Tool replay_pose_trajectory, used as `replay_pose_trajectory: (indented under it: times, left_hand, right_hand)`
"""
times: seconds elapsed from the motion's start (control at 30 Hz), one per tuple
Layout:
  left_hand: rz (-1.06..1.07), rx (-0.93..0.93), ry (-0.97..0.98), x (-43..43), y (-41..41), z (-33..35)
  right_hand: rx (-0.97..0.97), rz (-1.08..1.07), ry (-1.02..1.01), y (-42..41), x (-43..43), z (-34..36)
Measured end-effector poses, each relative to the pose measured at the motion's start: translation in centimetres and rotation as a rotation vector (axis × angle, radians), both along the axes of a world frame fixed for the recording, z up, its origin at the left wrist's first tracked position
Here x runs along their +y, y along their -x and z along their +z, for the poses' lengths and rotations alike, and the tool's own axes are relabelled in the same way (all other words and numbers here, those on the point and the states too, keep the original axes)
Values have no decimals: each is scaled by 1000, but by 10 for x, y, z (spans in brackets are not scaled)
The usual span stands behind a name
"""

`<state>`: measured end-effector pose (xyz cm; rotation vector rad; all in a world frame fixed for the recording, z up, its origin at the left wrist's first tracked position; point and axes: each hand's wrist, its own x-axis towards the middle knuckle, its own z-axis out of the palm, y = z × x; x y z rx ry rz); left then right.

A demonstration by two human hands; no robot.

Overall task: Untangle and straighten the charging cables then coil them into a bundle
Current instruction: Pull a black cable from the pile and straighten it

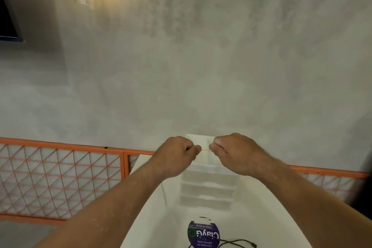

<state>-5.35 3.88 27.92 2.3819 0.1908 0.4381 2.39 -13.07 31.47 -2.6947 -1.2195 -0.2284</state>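
Left hand (177, 155) and right hand (235, 153), fingers curled, each pinch one end of a thin strand (205, 149) stretched between them. Below, a black cable (239, 240) lies on the white worktop (161, 227).

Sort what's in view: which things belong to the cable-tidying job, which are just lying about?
Job: black cable on the table; thin strand pinched between left hand and right hand.
Lying about: white drawer unit; purple round sticker.
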Motion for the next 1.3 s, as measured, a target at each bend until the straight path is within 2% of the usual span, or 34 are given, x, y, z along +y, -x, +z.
replay_pose_trajectory:
  times: [0.13, 0.37, 0.57, 0.9, 1.03, 1.17, 1.3]
  left_hand:
    - [74, 32, -279, 6, -2, -2]
    - [151, 59, -411, 33, 4, 2]
    - [200, 7, -442, 59, 13, -4]
    - [264, 16, -363, 80, 26, -6]
    - [269, -23, -409, 64, 26, 2]
    - [188, -97, -366, 41, 22, 13]
    - [123, -112, -425, 15, 11, 24]
  right_hand:
    - [-119, -52, 53, -4, -1, -1]
    - [-135, -134, -4, -19, -11, -4]
    - [-155, -227, -30, -37, -31, -8]
    - [-158, -369, -99, -73, -68, -34]
    - [43, -329, -265, -76, -72, -47]
    - [427, -235, -614, -47, -54, -45]
    - [550, -31, -761, -11, -14, -31]
